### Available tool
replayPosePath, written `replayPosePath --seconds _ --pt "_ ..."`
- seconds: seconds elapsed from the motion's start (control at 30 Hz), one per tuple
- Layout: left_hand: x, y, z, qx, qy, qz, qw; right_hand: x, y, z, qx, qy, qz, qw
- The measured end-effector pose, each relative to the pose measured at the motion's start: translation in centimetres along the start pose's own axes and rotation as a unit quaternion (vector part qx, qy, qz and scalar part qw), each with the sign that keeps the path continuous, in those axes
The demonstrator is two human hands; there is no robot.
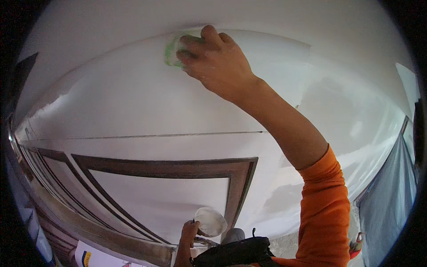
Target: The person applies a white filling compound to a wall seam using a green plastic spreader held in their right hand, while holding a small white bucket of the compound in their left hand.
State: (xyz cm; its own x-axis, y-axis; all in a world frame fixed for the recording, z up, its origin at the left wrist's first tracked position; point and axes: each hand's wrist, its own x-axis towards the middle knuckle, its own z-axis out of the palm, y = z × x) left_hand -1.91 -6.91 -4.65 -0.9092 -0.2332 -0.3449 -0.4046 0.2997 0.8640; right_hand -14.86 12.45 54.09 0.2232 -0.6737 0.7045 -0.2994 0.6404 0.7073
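My right hand [213, 58], at the end of a raised arm in an orange sleeve, is closed around a flat green-and-white pad [171, 51]. The pad is pressed to the white wall [147, 93] just below where it meets the ceiling; my fingers cover much of it, so I cannot tell its exact kind. Low in the picture, my left hand [190, 232] grips a round container [211, 222] by its side. White material shows inside the container.
Brown-framed panels [164, 167] line the lower wall, below a thin dark line [178, 134]. Greyish patches [333, 98] mark the wall at right. A blue-grey sheet [387, 191] hangs at the far right. A black bag [233, 253] sits at my body.
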Motion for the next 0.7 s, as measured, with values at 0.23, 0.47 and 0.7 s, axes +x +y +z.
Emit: replayPosePath --seconds 0.23,0.47,0.7 --pt "0.6 0.5 0.3 0.008 0.014 0.001 1.000 -6.2 4.8 -2.8 -0.032 -0.034 0.041 0.998" --pt "0.6 -0.6 0.5 0.016 0.005 0.021 1.000 -12.8 9.7 -6.1 -0.119 -0.067 0.062 0.989" --pt "0.7 1.8 0.7 0.072 -0.034 -0.011 0.997 -18.2 14.2 -10.3 -0.158 -0.117 0.075 0.978"
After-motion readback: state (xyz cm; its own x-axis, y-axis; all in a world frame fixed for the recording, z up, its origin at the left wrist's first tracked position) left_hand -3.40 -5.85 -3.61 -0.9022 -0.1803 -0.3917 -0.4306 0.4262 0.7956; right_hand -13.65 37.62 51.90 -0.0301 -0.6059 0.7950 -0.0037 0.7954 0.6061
